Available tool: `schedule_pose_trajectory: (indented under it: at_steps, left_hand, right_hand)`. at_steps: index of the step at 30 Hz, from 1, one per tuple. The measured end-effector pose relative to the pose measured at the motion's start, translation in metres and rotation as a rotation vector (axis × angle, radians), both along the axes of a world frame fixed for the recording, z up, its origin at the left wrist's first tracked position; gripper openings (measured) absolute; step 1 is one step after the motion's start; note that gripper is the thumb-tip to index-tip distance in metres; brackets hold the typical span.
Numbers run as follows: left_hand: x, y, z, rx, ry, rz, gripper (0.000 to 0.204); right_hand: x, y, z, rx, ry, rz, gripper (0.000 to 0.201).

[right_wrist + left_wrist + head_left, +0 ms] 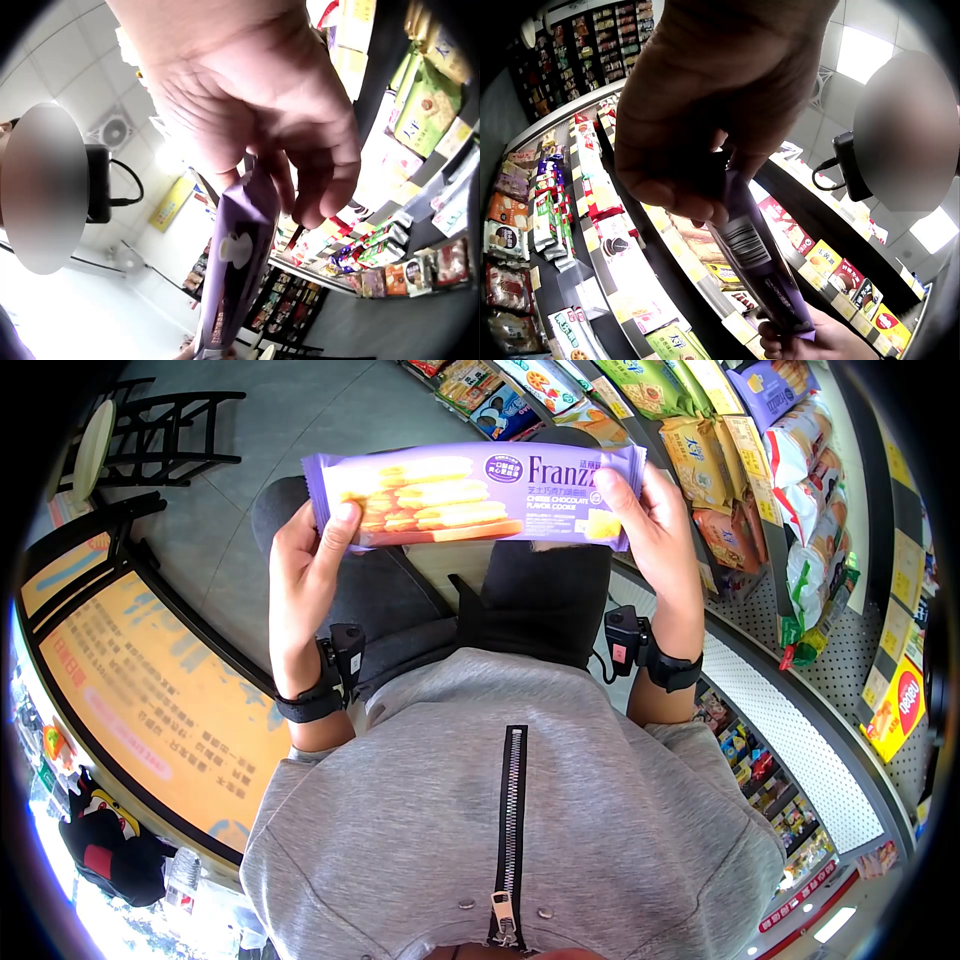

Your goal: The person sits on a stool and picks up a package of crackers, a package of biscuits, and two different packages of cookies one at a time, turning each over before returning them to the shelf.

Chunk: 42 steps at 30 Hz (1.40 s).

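A purple Franzzi cookie packet (470, 495) is held level in front of the body, its printed front facing up in the head view. My left hand (305, 570) grips its left end, thumb on the front. The right end is pinched by my right hand (655, 535), thumb near the print. In the left wrist view the packet (761, 262) shows its barcode side, running from the left hand (720, 105) down to the right hand (840, 337). From the right wrist, the packet (236, 247) hangs below the right hand (262, 105), its end between thumb and fingers.
Shop shelves (730, 620) with snack packets curve along the right, close to the right arm. Black-framed chairs (180, 440) stand at the upper left. An orange printed panel (160, 690) lies to the left.
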<state>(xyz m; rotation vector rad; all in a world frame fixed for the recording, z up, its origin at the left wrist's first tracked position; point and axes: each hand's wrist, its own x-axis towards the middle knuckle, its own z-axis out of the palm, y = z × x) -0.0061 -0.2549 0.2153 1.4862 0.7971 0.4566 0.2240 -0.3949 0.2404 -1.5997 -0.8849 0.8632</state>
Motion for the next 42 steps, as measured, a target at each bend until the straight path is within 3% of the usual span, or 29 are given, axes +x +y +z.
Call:
schedule_pose_trajectory:
  at_steps: [1,3,4,5,7,9,12,13,14,15,17,19,21,24,28,35,38,39,41,42]
  left_hand:
    - [0.001,-0.001,-0.001,0.0,0.001,0.0,0.032]
    - [0.005,-0.003,-0.006,-0.189,0.014,-0.006,0.032]
    - [0.006,-0.004,-0.007,-0.204,0.037,0.001,0.033]
    - [0.006,-0.003,-0.008,-0.204,0.036,-0.002,0.033]
    - [0.005,-0.001,-0.009,-0.227,0.043,0.016,0.034]
    - [0.002,0.001,-0.011,-0.247,0.03,0.034,0.032]
    - [-0.006,0.003,-0.011,-0.229,0.105,-0.036,0.039]
    - [-0.01,0.001,-0.009,-0.348,-0.135,-0.021,0.044]
    - [-0.012,0.0,-0.008,-0.464,-0.377,-0.009,0.05]
    - [-0.013,0.001,-0.01,-0.465,-0.377,-0.01,0.05]
    - [-0.01,0.006,-0.013,-0.431,-0.567,-0.195,0.059]
    - [-0.005,0.005,-0.004,-0.294,-0.351,-0.129,0.06]
    - [-0.001,0.004,-0.003,-0.192,-0.336,-0.099,0.056]
    - [0.0,0.0,0.001,-0.185,-0.351,-0.046,0.051]
    - [0.002,0.0,0.002,-0.204,-0.332,-0.025,0.048]
    - [0.002,0.0,0.002,-0.216,-0.368,-0.031,0.047]
    - [0.001,-0.001,0.004,-0.203,-0.345,-0.039,0.045]
    - [0.001,-0.001,0.005,-0.198,-0.347,-0.036,0.045]
    - [0.0,-0.002,0.006,-0.199,-0.347,-0.041,0.044]
    - [-0.001,-0.003,0.007,-0.194,-0.348,-0.042,0.044]
  right_hand:
    - [0.0,0.001,0.0,0.0,0.001,0.0,0.039]
    - [0.002,0.002,0.0,0.153,-0.151,0.104,0.057]
    - [0.003,0.002,0.003,0.133,-0.112,0.181,0.068]
    - [0.004,0.002,0.007,0.133,-0.113,0.178,0.068]
    - [0.007,0.002,0.015,0.017,-0.549,0.408,0.07]
    - [0.002,0.0,0.016,-0.052,-0.541,0.405,0.068]
    - [0.002,0.0,0.014,-0.184,-0.426,0.427,0.056]
    - [0.004,-0.001,0.013,-0.18,-0.427,0.431,0.056]
    - [0.006,-0.002,0.013,-0.147,-0.151,0.419,0.055]
    - [0.007,-0.003,0.013,-0.115,0.125,0.399,0.053]
    - [0.005,-0.001,0.013,-0.077,0.221,0.407,0.05]
    - [0.006,-0.003,0.008,-0.125,0.539,0.399,0.049]
    - [0.002,-0.002,0.007,-0.064,0.449,0.361,0.052]
    - [0.011,-0.004,0.015,0.066,0.495,0.11,0.055]
    - [0.028,-0.009,0.025,0.205,0.309,-0.341,0.051]
    - [0.069,-0.032,0.037,0.332,-0.013,-0.759,0.049]
    - [0.091,-0.031,0.045,0.212,-0.28,-0.875,0.048]
    - [0.108,-0.03,0.04,0.213,-0.464,-0.9,0.047]
    - [0.137,-0.029,0.041,-0.055,-0.846,-0.915,0.045]
    - [0.139,-0.021,0.044,-0.049,-0.844,-0.918,0.045]
